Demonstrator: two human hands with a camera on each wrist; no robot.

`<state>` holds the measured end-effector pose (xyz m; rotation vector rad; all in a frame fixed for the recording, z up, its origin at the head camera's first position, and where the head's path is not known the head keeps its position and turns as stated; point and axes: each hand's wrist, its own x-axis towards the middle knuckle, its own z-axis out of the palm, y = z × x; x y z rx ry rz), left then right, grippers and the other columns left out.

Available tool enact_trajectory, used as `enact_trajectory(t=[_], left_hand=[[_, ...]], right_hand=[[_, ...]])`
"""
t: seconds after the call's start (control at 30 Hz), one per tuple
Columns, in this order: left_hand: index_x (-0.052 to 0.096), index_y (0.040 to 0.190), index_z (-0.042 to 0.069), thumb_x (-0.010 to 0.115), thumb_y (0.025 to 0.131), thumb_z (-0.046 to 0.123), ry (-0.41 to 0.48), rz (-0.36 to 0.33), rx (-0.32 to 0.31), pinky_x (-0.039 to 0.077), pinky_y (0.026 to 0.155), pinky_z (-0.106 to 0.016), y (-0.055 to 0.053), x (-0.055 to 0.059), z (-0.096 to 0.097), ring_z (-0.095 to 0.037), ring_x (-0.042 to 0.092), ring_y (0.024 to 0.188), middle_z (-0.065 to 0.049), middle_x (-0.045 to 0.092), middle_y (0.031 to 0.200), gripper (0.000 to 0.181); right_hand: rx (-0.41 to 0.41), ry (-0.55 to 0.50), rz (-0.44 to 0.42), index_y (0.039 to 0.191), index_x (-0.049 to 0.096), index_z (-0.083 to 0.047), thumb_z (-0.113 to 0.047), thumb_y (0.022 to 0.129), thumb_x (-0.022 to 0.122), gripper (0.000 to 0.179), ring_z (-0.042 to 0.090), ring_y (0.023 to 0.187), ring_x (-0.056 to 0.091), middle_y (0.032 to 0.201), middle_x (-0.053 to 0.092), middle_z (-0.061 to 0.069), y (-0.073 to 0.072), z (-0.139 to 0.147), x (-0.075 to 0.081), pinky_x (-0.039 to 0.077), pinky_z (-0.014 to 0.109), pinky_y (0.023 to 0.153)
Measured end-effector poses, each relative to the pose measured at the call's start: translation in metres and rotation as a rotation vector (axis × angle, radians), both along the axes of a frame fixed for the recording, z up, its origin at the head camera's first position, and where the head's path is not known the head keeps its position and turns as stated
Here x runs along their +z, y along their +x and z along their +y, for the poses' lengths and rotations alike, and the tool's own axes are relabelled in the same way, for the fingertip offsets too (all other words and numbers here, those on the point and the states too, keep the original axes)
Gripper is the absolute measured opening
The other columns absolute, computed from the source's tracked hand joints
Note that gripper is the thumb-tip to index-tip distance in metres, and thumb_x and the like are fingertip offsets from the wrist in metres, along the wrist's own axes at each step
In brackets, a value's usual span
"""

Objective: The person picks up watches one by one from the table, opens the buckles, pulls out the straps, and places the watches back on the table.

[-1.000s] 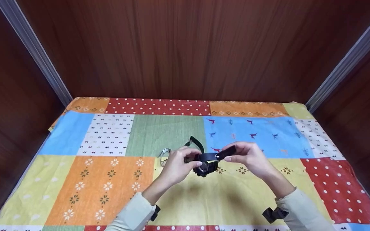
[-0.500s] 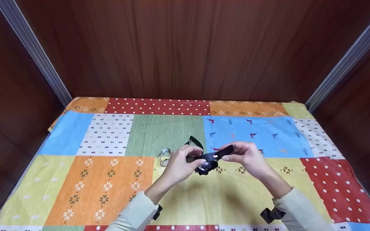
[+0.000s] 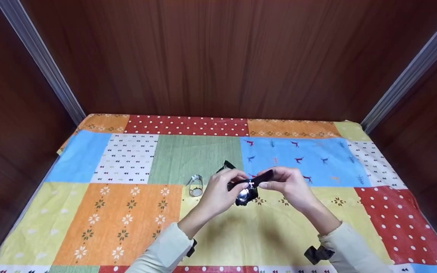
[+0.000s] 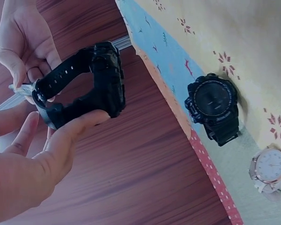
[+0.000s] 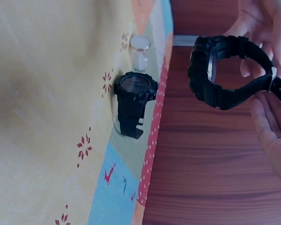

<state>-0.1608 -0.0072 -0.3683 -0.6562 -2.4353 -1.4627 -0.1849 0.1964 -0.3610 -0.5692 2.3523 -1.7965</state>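
Observation:
A black wristwatch [image 3: 244, 196] is held above the table between both hands, its strap looped round with the end through the buckle. My left hand [image 3: 220, 189] grips it near the buckle, the thumb along the strap; in the left wrist view that thumb reaches the watch case [image 4: 110, 79]. On the other side my right hand [image 3: 288, 185] pinches the free strap end [image 3: 264, 178]. In the right wrist view the strap loop [image 5: 243, 96] shows from the side. A second black wristwatch [image 5: 136, 85] lies on the cloth, mostly hidden behind my left hand in the head view.
A watch with a white dial [image 3: 195, 192] lies on the cloth left of my left hand. The patchwork tablecloth [image 3: 127, 220] covers the table. Brown wood-grain panels [image 3: 211, 57] stand behind it and at both sides.
My left hand has shifted right along the strap, closer to my right hand. The right hand has moved slightly left, and the held watch has turned. The white-dial watch is now uncovered.

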Motion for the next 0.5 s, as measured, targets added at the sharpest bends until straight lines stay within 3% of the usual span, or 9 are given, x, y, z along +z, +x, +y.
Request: enact_trajectory(t=[0.5], left_hand=[[0.066, 0.09, 0.009, 0.063, 0.086, 0.011, -0.119, -0.028, 0.009, 0.041, 0.08, -0.035, -0.0019, 0.0067, 0.0082, -0.017, 0.055, 0.086, -0.002, 0.061, 0.087, 0.006]], right_hand=[[-0.029, 0.012, 0.028, 0.097, 0.066, 0.005, -0.009, 0.076, 0.073, 0.027, 0.019, 0.082, 0.064, 0.089, 0.067, 0.015, 0.0026, -0.0057, 0.0026, 0.049, 0.031, 0.078]])
